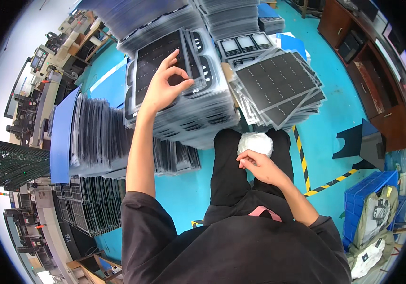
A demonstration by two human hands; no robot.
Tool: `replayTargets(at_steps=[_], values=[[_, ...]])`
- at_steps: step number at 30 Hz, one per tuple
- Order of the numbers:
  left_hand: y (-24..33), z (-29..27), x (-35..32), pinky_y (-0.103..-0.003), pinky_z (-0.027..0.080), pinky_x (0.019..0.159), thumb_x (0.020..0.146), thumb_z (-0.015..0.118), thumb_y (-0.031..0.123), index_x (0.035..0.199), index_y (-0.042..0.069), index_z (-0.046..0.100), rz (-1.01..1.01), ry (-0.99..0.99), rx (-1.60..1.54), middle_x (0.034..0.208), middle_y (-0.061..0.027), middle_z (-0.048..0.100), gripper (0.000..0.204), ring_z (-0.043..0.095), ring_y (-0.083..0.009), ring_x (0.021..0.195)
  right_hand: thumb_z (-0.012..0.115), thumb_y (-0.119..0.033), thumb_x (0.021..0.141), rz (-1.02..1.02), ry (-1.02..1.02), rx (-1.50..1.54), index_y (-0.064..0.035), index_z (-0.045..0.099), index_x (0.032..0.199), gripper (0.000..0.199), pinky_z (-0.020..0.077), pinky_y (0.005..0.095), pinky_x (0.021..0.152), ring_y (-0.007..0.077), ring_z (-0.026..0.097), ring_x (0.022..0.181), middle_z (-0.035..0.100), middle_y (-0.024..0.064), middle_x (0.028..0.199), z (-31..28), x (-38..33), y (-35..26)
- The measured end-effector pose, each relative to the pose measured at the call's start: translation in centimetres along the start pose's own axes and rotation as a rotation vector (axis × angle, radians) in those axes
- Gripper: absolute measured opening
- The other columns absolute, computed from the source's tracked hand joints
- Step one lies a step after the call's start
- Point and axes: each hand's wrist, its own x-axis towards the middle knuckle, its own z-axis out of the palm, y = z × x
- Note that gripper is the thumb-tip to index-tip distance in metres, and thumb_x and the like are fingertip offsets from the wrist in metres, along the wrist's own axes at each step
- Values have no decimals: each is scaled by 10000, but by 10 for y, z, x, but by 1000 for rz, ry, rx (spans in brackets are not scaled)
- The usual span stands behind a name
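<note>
My left hand is over a tall stack of clear-edged plastic sheets, its thumb and forefinger pinched together and its other fingers stretched out. Under it lies a dark printed sheet with a clear border. The pinch meets near the edge of a narrower dark panel, but what it holds, if anything, is too small to make out. A round white wad, like crumpled film or cloth, rests between my thighs. Against its near edge is my right hand, fingers curled and tips pressed together; nothing can be made out between them.
To the right of the stack is a fanned pile of dark sheets. Upright sheets stand at the left beside a blue board. Blue crates and a dark folded panel are at right, near black-and-yellow floor tape.
</note>
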Motion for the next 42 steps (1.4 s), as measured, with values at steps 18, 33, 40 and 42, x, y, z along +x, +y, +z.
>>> replayTargets(at_steps=[18,33,40,42], values=[[14,3,-5,-404,451,1084,953,675,127,944,-21,699,13,-59,86,1418,-203,549,149,577,-368,1267,574,-116,1055,-65,-14,36,12,642,1155,176,541,296,864,141,678,908,699,78,948,4,-1,13],[24,17,-18,-450,516,796,967,672,168,881,17,644,52,360,387,914,-137,640,176,620,-346,891,568,-114,1060,-59,-35,72,22,647,1162,188,540,286,849,137,673,896,701,75,953,2,2,17],[84,15,-43,-489,486,788,991,619,126,931,-5,577,37,444,319,912,-183,594,150,584,-399,905,560,-174,1073,-246,28,218,19,571,1299,297,551,327,901,183,672,1005,695,122,1105,-1,39,-71],[101,25,-60,-481,491,781,989,613,123,944,-5,571,16,392,271,903,-184,587,142,581,-398,902,548,-335,1083,-302,44,321,12,479,1456,514,558,372,943,235,658,1132,655,170,1268,4,51,-106]])
